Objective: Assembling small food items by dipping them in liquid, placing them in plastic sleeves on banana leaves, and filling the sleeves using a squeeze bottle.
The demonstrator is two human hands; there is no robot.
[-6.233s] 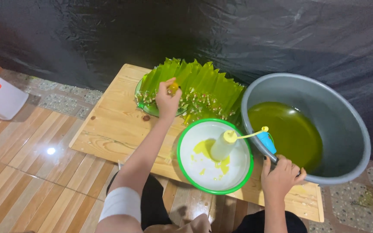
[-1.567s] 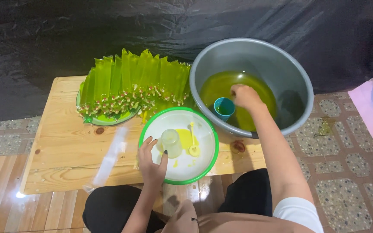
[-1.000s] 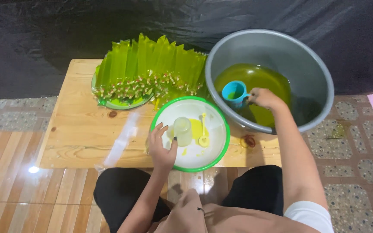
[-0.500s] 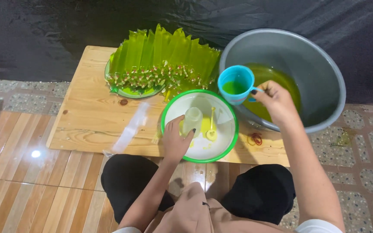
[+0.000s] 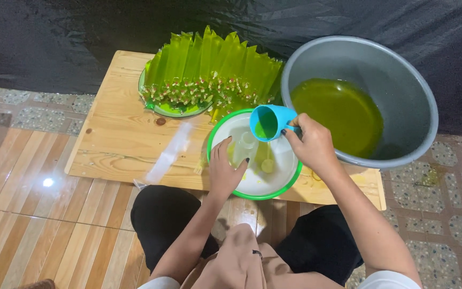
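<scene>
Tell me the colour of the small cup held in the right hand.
Blue cup, with green liquid inside; right hand grips its handle, seen in the head view.

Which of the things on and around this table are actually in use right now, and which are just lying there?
In use:
right hand holding the small blue plastic cup
left hand on the white green-rimmed plate
big grey metal basin of green liquid

Lying about:
tray of filled green leaf cones
clear plastic strip on the wooden table

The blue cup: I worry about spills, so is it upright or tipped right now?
Tipped. The blue cup in the right hand leans mouth-first over the white bowl, green liquid visible inside.
</scene>
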